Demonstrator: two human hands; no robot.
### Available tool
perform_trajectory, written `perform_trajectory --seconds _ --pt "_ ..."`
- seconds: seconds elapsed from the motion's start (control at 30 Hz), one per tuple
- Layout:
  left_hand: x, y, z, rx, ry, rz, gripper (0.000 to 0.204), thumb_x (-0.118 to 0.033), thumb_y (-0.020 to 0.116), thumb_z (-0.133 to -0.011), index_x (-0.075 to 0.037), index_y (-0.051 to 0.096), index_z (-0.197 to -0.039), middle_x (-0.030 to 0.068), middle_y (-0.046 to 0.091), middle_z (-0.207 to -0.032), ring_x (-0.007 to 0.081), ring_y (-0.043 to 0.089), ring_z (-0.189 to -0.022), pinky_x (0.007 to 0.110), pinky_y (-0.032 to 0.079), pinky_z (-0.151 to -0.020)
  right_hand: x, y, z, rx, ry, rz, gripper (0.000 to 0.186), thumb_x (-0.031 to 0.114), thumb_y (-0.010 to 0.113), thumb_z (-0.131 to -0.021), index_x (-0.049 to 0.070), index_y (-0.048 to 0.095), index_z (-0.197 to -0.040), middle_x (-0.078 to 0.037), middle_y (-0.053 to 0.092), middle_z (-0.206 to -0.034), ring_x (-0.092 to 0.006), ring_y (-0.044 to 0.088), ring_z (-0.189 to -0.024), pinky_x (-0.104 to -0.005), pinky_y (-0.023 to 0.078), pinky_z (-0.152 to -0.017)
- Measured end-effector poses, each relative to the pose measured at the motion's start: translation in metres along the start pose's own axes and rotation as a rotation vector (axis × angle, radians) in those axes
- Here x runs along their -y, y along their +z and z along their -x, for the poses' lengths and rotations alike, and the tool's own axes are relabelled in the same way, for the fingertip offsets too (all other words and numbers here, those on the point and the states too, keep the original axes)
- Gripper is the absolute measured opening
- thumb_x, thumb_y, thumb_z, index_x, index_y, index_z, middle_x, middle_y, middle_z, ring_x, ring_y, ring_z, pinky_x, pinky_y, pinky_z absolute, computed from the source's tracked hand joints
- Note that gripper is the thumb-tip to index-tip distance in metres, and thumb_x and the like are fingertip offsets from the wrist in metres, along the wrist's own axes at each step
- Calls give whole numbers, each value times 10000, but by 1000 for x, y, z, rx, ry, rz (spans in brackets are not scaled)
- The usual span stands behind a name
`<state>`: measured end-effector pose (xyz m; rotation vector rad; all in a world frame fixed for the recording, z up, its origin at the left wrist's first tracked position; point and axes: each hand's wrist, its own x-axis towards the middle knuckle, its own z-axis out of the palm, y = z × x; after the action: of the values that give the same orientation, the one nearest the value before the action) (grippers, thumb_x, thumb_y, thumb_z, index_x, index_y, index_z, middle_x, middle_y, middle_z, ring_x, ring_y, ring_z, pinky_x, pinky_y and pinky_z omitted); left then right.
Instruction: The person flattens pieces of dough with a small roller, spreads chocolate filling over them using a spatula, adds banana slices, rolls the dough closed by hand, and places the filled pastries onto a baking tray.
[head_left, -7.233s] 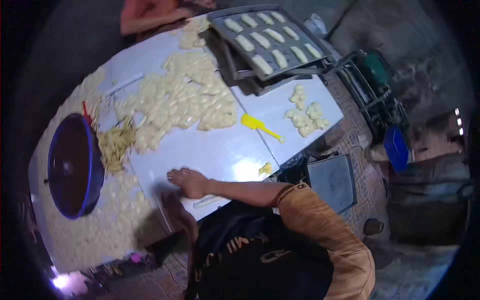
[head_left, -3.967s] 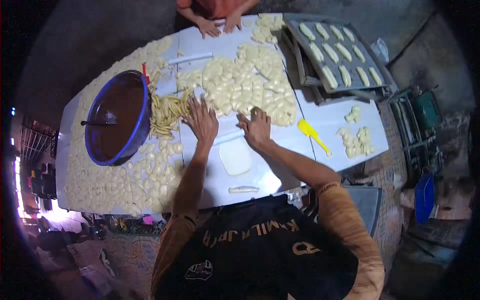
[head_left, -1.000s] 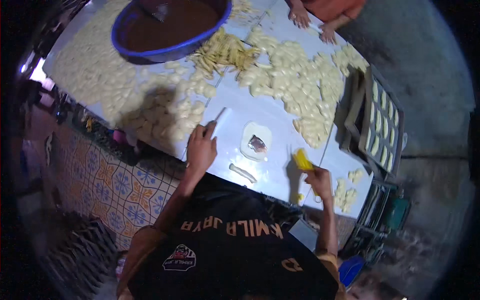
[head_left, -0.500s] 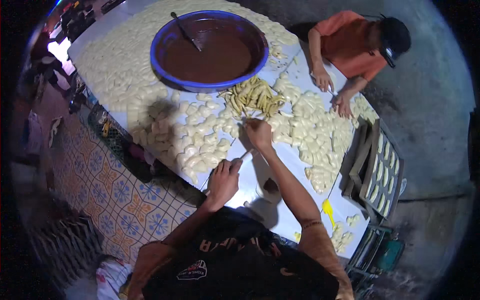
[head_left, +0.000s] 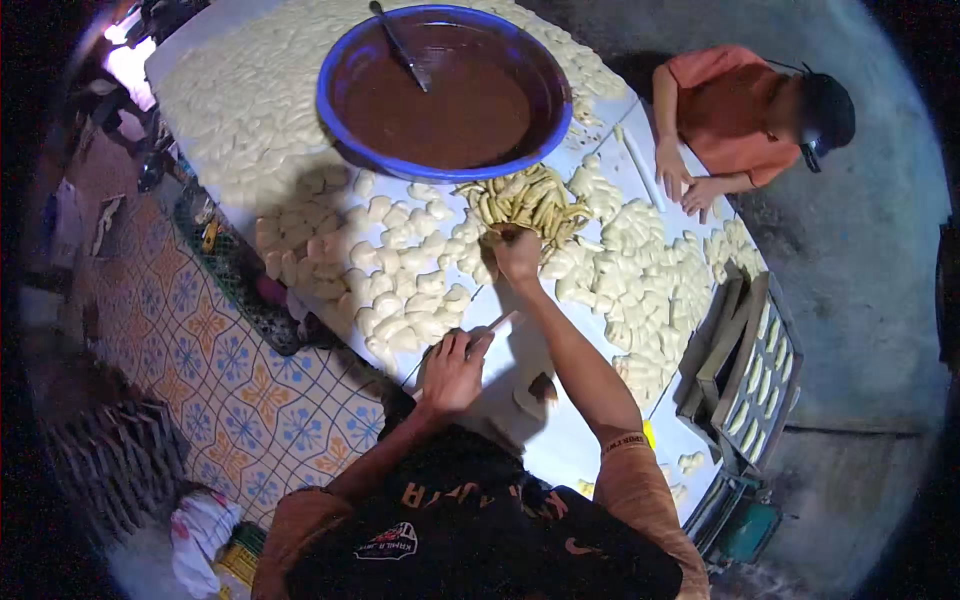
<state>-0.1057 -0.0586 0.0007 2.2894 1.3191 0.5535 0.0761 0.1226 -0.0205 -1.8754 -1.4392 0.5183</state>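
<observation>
Yellow fruit strips heap beside a blue-rimmed basin in the head view; the right hand reaches their near edge, fingers curled, any grip hidden. The left hand closes round a pale rod. Brown paste lies on a dough sheet nearer the wearer. Filling seems underway; the next move calls for a neat pinch.

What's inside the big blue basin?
The basin holds a brown mixture and a dark utensil leaning on the far rim. The mixture covers the basin's bottom, and whether any of the utensil is submerged can't be told.
</observation>
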Motion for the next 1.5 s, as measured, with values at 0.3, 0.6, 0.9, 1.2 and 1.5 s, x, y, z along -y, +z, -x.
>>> perform_trajectory --seconds 0.3,0.6,0.9,1.2,1.5 --pt "-8 -7 -14 27 5 56 503 -152 671 -873 -134 596 -1370 162 560 -1163 353 541 -1125 492 481 -921 -6 -35 -15 136 290 -472 149 75 739 -856 -27 759 -964 -70 745 -864 -136 669 -769 -281 534 -729" --pt "-7 -9 -15 69 16 42 550 -162 687 -860 -169 566 -1396 165 547 -1164 359 553 -1119 493 498 -913 22 -7 -4 47 59 184 341 268 833 -704 19 753 -922 -215 734 -857 -368 719 -786 -438 555 -716" --pt "2 -2 -13 47 12 52 560 -135 690 -815 -171 593 -1365 134 562 -1175 339 547 -1123 487 506 -900 65 -16 7 125 94 443 529 299 782 -766 62 592 -1199 -226 731 -876 -416 718 -830 -505 571 -756" --pt "0 7 -17 99 -15 94 531 -179 636 -873 -178 568 -1400 164 557 -1192 367 546 -1138 517 500 -907 33 -26 -8 105 -138 428 384 265 770 -772 5 673 -1036 -206 735 -856 -410 718 -826 -489 576 -753" --pt "7 -3 -7 96 -78 70 544 -186 652 -872 -199 561 -1409 150 555 -1193 352 547 -1135 498 500 -913 52 -1 -13 34 -5 -49 148 145 761 -761 4 740 -799 -195 713 -738 -248 707 -668 -390 536 -657"
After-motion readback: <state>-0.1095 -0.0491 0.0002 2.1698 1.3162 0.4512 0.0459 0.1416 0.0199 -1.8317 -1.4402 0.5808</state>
